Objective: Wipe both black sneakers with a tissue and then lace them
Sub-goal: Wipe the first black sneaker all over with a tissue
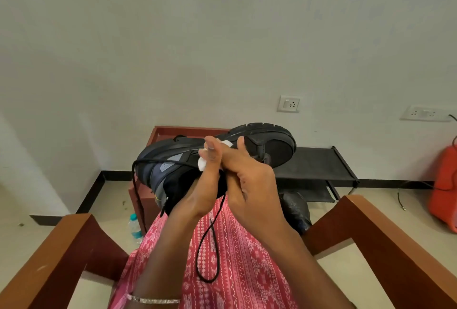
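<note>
One end of the loose black cord lace (134, 185) hangs down left of the middle, from the left end of the black sneaker with grey side panels (158, 158). This sneaker is held up in the centre of the frame, above the lap, with its ribbed sole turned up and away. Right of the lace, the left hand (210, 167) pinches a crumpled white tissue (201, 164) against the side of the shoe near the sole, thumb pointing up. Touching it, the right hand (249, 180) grips the shoe near its opening, one finger hooked over the sole edge.

To wipe well, I think the right hand should hold the shoe firm and turn it little by little. The left one then rubs in short strokes along the sole rim and folds the tissue to a clean side when it gets dirty. The hanging lace may catch under the tissue, so better to push it aside. I cannot identify a second sneaker with certainty. Lacing, in my judgement, is not yet begun.
</note>
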`<move>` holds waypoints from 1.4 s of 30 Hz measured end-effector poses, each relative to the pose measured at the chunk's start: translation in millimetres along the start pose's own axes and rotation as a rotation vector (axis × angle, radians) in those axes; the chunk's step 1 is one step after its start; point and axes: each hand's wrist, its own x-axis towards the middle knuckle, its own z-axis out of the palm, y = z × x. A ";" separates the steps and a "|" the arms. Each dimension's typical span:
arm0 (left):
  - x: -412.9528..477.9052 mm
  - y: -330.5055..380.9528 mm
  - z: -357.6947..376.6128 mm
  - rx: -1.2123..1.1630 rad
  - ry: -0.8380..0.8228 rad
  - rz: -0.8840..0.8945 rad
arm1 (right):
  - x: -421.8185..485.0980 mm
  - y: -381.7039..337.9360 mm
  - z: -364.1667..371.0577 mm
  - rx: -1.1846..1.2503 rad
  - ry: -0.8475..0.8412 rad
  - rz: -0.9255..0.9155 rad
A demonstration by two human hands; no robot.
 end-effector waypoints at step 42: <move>2.7 -0.8 -2.7 -0.070 0.034 -0.091 | -27.4 0.0 10.2 -0.163 0.113 0.019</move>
